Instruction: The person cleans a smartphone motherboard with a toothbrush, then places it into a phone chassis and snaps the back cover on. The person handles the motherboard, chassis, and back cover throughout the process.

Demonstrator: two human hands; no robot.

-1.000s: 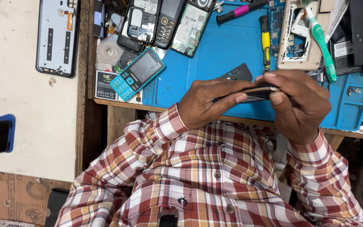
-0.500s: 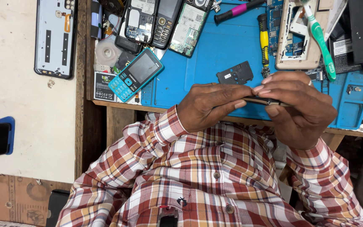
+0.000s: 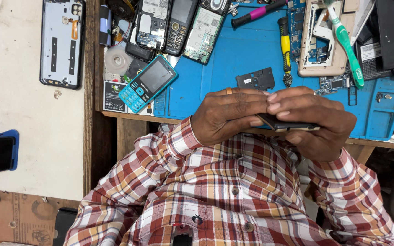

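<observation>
Grip: both hands close on one thin dark phone (image 3: 288, 124), held edge-on above the near edge of the desk (image 3: 115, 114). The left hand (image 3: 229, 114) wraps the phone's left end, fingers curled over the top, a ring on one finger. The right hand (image 3: 313, 120) cups the right end from below, its fingertips (image 3: 274, 98) pressed on the upper face and meeting the left hand's fingers. Only a narrow strip of the phone's edge shows between the hands; which face is up cannot be told.

Behind the hands, on the blue mat (image 3: 233, 59): a small black module (image 3: 255, 79) just beyond the knuckles; a yellow screwdriver (image 3: 286, 48) beside it; a magenta-handled tool (image 3: 256, 12) farther back; a green toothbrush (image 3: 346, 43) lying across a stripped phone frame (image 3: 318, 41). Left of the mat, a teal keypad phone (image 3: 147, 84) lies tilted, near three opened phones (image 3: 178, 25). Well apart, on the pale surface at far left, a phone back cover (image 3: 62, 43). The sleeves and shirt (image 3: 215, 191) are plaid.
</observation>
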